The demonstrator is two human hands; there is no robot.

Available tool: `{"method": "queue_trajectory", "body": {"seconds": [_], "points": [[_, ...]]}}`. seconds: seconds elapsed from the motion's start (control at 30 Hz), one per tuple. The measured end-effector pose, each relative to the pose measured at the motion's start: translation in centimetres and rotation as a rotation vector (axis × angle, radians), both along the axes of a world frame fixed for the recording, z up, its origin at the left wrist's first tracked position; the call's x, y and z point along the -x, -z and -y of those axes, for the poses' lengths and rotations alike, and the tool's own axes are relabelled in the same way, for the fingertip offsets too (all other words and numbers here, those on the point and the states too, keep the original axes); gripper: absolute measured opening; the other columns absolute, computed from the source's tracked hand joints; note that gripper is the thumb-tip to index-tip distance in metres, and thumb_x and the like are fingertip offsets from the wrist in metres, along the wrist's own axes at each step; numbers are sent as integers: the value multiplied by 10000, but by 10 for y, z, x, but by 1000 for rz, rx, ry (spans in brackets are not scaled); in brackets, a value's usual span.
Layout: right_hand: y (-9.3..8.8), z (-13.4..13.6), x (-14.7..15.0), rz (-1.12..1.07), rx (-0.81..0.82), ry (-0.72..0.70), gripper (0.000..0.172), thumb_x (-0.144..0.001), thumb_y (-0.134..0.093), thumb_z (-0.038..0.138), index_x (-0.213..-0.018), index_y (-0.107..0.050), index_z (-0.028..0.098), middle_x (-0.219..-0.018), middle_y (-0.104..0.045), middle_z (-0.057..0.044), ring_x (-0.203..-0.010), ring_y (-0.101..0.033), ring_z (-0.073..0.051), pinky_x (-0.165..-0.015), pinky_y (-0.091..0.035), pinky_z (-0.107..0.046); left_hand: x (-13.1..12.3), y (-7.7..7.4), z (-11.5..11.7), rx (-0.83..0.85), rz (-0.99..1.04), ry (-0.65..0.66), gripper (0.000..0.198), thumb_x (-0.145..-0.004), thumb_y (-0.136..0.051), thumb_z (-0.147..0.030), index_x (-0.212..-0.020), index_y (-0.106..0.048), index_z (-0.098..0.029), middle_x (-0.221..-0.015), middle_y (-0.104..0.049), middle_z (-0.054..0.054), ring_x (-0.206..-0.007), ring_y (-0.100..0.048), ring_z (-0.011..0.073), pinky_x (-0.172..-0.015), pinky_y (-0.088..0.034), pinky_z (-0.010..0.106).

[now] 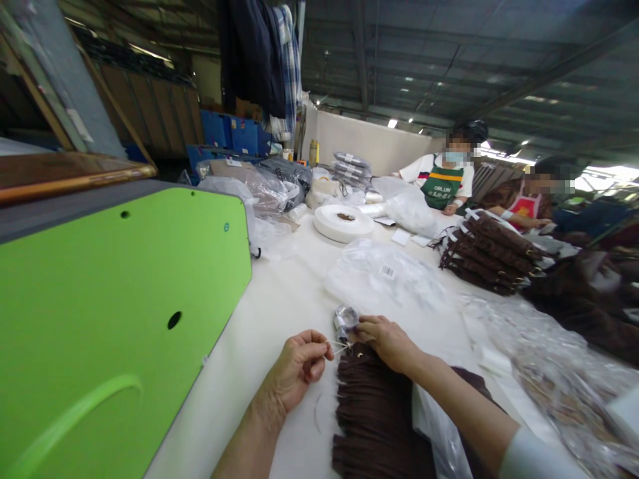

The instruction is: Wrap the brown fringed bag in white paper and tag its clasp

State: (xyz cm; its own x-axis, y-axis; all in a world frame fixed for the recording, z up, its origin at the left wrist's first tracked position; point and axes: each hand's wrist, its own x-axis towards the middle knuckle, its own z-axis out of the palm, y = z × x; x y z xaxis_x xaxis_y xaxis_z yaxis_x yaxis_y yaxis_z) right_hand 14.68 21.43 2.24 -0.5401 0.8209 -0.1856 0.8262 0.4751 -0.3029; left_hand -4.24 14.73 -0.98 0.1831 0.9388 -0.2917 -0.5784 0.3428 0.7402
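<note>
My left hand (305, 362) is closed, with thumb and fingertips pinching a thin white string (340, 346). The string stretches to the top end of a dark brown gathered garment (369, 412) on the white table. On that top end rests my right hand (387, 340), its fingers bent over the fabric edge and gripping it. Just beyond the fingertips is a small clear roll or ring (346, 318) with a whitish strip; its exact kind is unclear. Under my right forearm a piece of clear plastic (436, 426) lies over the garment.
A green panel (124, 313) stands along the left. Ahead are a clear plastic bag (384, 273) and a large white roll (344, 223). Stacked brown garments (494, 253) and plastic-wrapped items (559, 372) lie right. Two people (442, 176) work across the table.
</note>
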Motion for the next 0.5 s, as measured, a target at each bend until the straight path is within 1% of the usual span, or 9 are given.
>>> {"method": "queue_trajectory", "body": {"seconds": [0.13,0.17,0.2,0.27,0.33,0.4,0.5], "points": [[-5,-15,2,101,42,-104,498,-723,-469,29,-1154,-572,256,-1225,-568,-64,-1116,-483,-249,-863,-382,-391,0,2,-1,-5,0,10,236,-510,-683,-229,-657,-527,-129,-588,-601,3,-343,-336,6,-381,-117,192],[-7,-17,2,121,42,-123,507,-707,-486,29,-1148,-574,262,-1212,-573,-67,-1110,-478,-259,-857,-374,-403,1,2,-1,-5,-2,13,238,-509,-684,-231,-656,-527,-129,-590,-601,5,-344,-340,7,-381,-118,192],[-8,-20,3,138,42,-139,479,-701,-505,38,-1113,-594,266,-1171,-593,-66,-1090,-482,-263,-851,-366,-412,1,2,-1,-4,-5,14,240,-508,-685,-236,-654,-528,-129,-588,-600,5,-343,-341,8,-380,-117,193],[-11,-23,4,165,53,-165,353,-716,-543,92,-1011,-634,263,-1038,-640,-56,-1020,-507,-254,-841,-357,-413,3,1,-1,-2,-14,12,243,-507,-685,-245,-650,-526,-128,-578,-593,2,-340,-343,9,-379,-114,193],[-13,-26,5,184,74,-180,258,-737,-563,159,-964,-643,251,-966,-646,-56,-971,-523,-243,-817,-370,-398,4,1,-2,-2,-22,7,248,-508,-684,-251,-652,-522,-130,-576,-588,-3,-343,-345,9,-381,-119,192],[-15,-29,7,200,98,-192,251,-736,-581,210,-977,-637,250,-980,-625,-65,-969,-523,-242,-788,-391,-375,4,0,-2,-5,-31,3,250,-512,-680,-255,-656,-515,-134,-578,-585,-6,-348,-344,9,-385,-131,190],[-17,-32,10,219,122,-210,267,-694,-619,235,-960,-638,241,-1004,-597,-72,-986,-517,-249,-770,-408,-353,3,1,-1,-16,-53,-2,238,-526,-668,-259,-659,-515,-134,-588,-589,-1,-356,-349,11,-388,-147,191]]}}
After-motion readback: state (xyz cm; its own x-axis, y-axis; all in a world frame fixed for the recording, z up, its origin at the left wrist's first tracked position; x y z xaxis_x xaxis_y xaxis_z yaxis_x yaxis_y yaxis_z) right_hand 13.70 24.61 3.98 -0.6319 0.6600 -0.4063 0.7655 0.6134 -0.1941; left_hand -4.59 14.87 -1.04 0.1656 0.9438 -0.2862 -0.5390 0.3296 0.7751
